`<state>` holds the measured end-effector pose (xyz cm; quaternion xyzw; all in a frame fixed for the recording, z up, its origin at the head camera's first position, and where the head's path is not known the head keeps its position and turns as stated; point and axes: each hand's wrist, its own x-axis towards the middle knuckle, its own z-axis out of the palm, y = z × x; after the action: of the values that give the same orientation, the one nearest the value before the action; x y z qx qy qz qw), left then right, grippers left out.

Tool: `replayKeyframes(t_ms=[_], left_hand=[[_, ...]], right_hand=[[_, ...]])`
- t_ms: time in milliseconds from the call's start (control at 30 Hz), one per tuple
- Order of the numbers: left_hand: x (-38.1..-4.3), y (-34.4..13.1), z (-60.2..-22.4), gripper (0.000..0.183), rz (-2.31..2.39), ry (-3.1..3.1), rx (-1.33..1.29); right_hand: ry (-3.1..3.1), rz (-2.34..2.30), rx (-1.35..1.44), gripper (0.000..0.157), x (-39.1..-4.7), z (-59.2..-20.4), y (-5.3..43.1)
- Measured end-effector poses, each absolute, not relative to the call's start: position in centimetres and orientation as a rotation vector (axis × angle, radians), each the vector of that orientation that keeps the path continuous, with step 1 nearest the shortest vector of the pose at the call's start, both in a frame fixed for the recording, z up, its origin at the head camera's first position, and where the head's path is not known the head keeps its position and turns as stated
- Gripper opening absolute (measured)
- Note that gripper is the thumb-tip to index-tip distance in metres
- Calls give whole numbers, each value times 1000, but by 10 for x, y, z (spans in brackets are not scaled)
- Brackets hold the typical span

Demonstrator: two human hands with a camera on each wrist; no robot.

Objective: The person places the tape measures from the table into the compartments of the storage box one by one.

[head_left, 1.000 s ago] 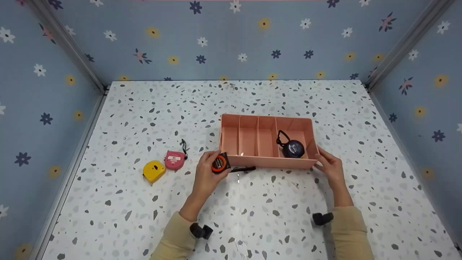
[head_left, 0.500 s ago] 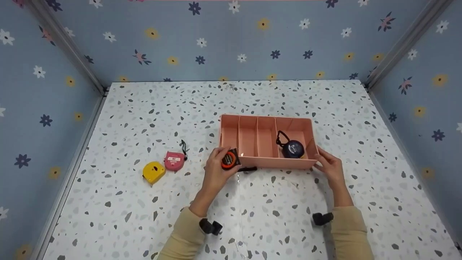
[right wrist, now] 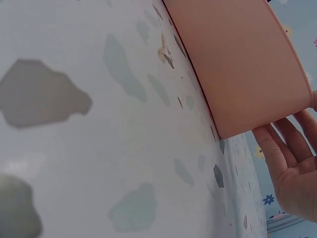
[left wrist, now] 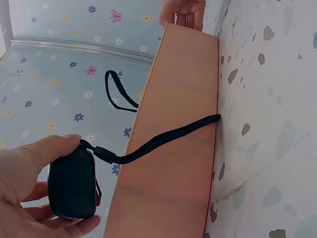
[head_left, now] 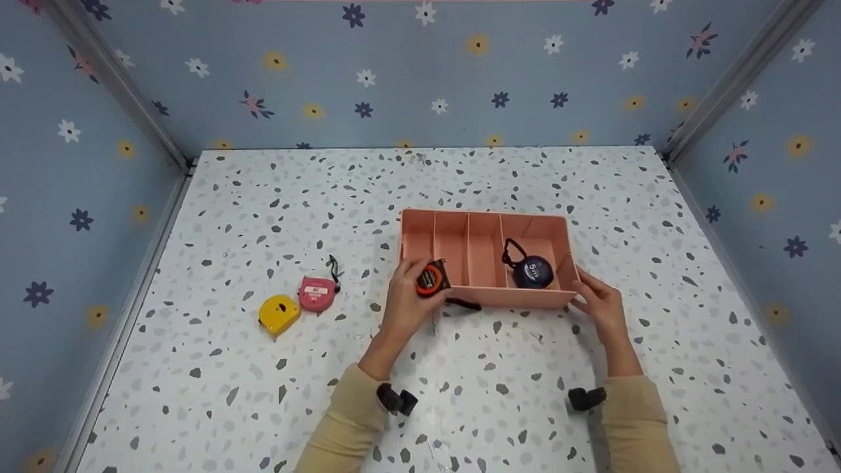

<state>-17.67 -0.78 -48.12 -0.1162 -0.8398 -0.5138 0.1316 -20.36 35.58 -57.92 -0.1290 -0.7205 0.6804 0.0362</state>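
Observation:
My left hand grips a black tape measure with an orange ring above the front left of a pink divided box. In the left wrist view the tape measure sits between thumb and fingers, and its black strap hangs across the box's outer wall. My right hand holds the right end of the box; in the right wrist view its fingers touch the end wall. A dark blue tape measure marked 5m lies in the wide right compartment, its cord loop leaning on the divider.
To the left on the speckled table lie a yellow tape measure and a pink tape measure with a black strap, close together. Flowered walls bound the table at the back and both sides.
My left hand has moved right and slightly away from me with the black and orange tape measure, from the box's left corner to over its front rim. My right hand and the box stay put.

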Motion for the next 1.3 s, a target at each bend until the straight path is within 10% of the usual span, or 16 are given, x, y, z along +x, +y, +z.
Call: replayKeyframes(t_ms=[1300], left_hand=[[-216, 44, -466, 60, -1456, -2582, -375]], right_hand=[[-2182, 2106, -397, 49, -205, -584, 358]])
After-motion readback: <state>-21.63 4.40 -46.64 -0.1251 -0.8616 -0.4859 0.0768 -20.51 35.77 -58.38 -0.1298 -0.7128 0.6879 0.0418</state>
